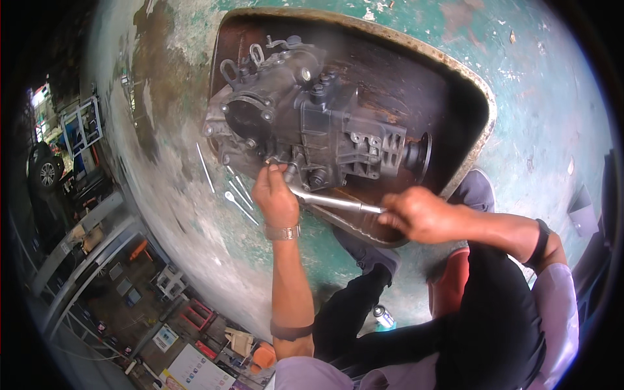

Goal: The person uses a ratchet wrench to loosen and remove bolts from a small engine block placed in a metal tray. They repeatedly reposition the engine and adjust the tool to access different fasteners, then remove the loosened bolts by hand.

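A grey metal gearbox (325, 130) lies on its side in a rusty metal tub (484, 84). My right hand (416, 214) is closed around the end of a long silver socket wrench (338, 202), which slants up left to the gearbox's near side. A socket (294, 168) at the wrench's head stands against the casing. My left hand (276, 198), with a metal-banded watch at the wrist, is pinched beside that socket, touching or nearly touching the casing. What its fingertips hold is too small to make out.
On the stained green floor left of my left hand lie a ratchet (240, 207) and several thin rods. A red seat (450, 283) is under me, with a spray can (383, 316) near my feet. Shelving with tools (195, 315) stands lower left, a wheel (47, 173) beyond.
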A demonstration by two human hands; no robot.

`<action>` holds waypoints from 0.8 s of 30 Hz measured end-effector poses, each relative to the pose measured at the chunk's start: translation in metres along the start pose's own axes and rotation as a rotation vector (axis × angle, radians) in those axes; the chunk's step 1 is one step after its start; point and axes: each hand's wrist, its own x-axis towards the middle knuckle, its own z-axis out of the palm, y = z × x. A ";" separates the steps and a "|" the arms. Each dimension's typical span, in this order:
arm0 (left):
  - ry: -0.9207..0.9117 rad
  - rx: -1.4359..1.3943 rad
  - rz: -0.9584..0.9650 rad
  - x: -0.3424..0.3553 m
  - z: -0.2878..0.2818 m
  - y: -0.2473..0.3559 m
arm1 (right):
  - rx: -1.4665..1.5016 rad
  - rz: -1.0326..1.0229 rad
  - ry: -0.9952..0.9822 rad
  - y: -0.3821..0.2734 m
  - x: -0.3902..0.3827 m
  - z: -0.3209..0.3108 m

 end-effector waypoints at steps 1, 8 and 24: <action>-0.003 0.021 0.004 0.001 0.000 0.001 | 0.023 0.087 -0.083 0.003 0.002 0.015; -0.022 -0.010 -0.051 0.005 -0.001 -0.003 | 0.047 0.105 -0.221 -0.007 0.018 0.024; 0.159 -0.420 -0.349 0.008 0.008 -0.004 | -0.035 -0.244 0.470 -0.060 0.059 -0.096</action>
